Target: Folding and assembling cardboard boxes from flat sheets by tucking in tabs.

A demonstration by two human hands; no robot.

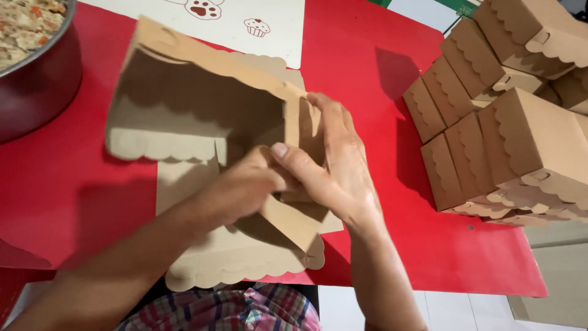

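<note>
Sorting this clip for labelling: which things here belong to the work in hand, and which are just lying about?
In hand: left hand, right hand, half-folded cardboard box, flat blanks under it.
Lying about: pile of folded boxes, food pot, paw-print card.

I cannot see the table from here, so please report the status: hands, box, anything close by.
Left hand and right hand both on half-folded kraft cardboard box, pressing flaps. Flat box blank beneath. Stack of folded boxes right, metal food pot left, both apart.

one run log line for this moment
left hand and right hand: folding flaps of brown scalloped cardboard box | pile of folded cardboard boxes at right | red table
</note>
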